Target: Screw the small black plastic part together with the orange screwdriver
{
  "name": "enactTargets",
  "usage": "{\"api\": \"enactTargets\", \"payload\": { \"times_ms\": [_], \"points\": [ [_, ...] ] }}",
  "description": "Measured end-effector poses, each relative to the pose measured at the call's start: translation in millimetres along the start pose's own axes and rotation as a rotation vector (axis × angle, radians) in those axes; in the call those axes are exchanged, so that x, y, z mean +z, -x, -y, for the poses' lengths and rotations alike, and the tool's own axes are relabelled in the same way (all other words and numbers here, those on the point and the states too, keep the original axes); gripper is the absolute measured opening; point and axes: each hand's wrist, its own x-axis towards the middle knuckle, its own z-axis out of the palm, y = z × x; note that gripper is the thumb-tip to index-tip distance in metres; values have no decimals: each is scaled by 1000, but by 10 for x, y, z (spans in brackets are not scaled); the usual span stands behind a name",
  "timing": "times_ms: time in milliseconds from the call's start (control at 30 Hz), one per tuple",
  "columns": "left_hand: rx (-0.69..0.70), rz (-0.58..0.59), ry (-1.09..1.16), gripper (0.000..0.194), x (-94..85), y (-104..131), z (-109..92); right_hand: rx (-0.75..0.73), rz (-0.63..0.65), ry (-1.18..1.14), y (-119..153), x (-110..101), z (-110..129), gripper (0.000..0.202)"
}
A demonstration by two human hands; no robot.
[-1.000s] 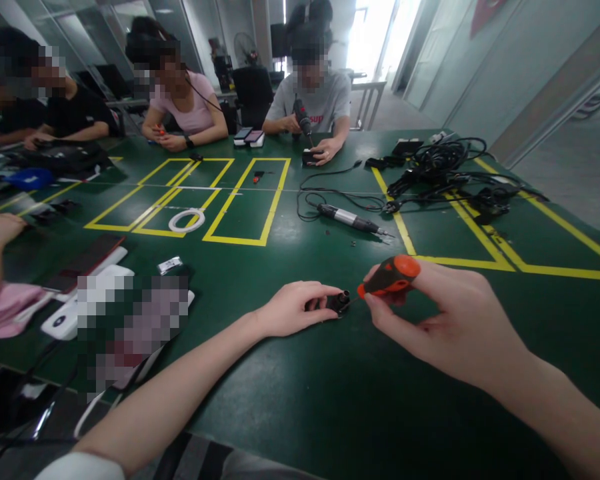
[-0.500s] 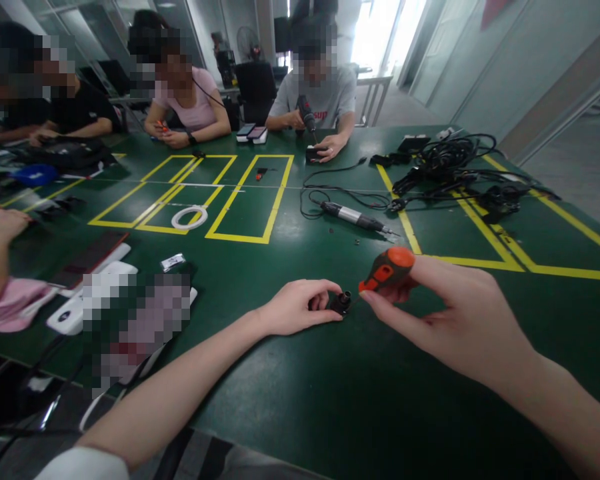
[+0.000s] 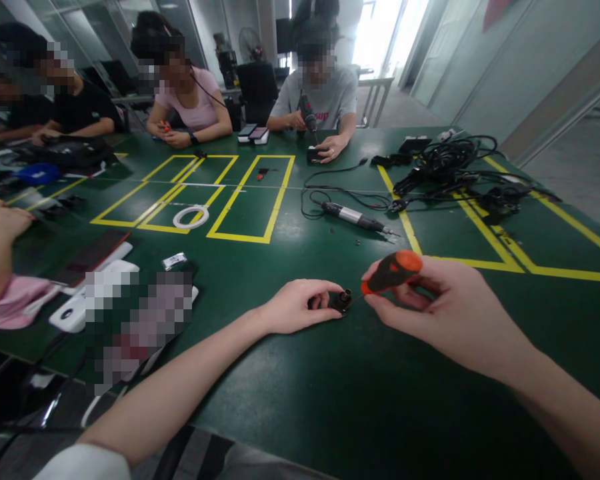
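My left hand (image 3: 303,305) rests on the green table, pinching a small black part with a round collar (image 3: 341,301) between thumb and fingers. What kind of part it is cannot be made out. My right hand (image 3: 430,303) grips an orange-and-dark screwdriver (image 3: 391,272) by its handle, thumb and fingertips around it. The screwdriver is tilted, and its thin shaft points down-left to the side of the black part. Whether the tip touches a screw there is too small to see.
Beyond my hands lies a corded electric screwdriver (image 3: 355,217), with tangled black cables (image 3: 440,167) to its right. A roll of white tape (image 3: 191,217) sits among yellow-taped rectangles. White power banks (image 3: 95,293) lie left. Across the table, a person (image 3: 313,100) holds a power drill (image 3: 307,113).
My right hand has turned the screwdriver's handle slightly, and its fingers have shifted around it. My left hand keeps its hold on the black part.
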Motion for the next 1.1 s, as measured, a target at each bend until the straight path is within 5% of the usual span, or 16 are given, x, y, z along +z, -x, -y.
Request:
{"api": "enactTargets", "payload": {
  "times_ms": [300,433,633,800,933,1100],
  "points": [
    [9,8,7,42,-4,3,-7,238,88,-274,-26,2,41,29],
    [9,16,3,41,-16,5,-20,175,86,-264,-41,9,60,40],
    [17,-8,-38,40,-1,4,-27,-78,-16,-101,-13,7,38,17],
    [53,-4,-3,44,-26,23,-18,-27,-74,-107,73,9,-29,32],
    [48,78,132,75,-132,26,4,-5,-28,-226,77,7,19,50],
    [-65,97,180,47,-271,28,-11,-1,9,-307,50,34,80,45]
  ]
}}
